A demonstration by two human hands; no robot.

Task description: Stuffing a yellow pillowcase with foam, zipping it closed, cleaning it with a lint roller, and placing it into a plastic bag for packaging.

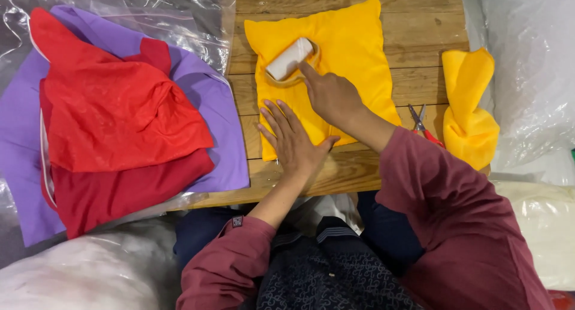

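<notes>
A yellow cushion cover (353, 46) lies flat on the wooden table (419, 29). My left hand (293, 142) presses flat on its near left corner, fingers spread. My right hand (332, 94) grips the handle of a lint roller (289, 58), whose white roll rests on the cover's upper left part. My index finger points along the handle toward the roll.
Red covers (120, 118) are stacked on a purple one (221, 124) at the left, partly on clear plastic (150, 11). Red-handled scissors (422, 124) and a bunched yellow cover (470, 106) lie at the right. White stuffing in plastic bags (533, 64) surrounds the table.
</notes>
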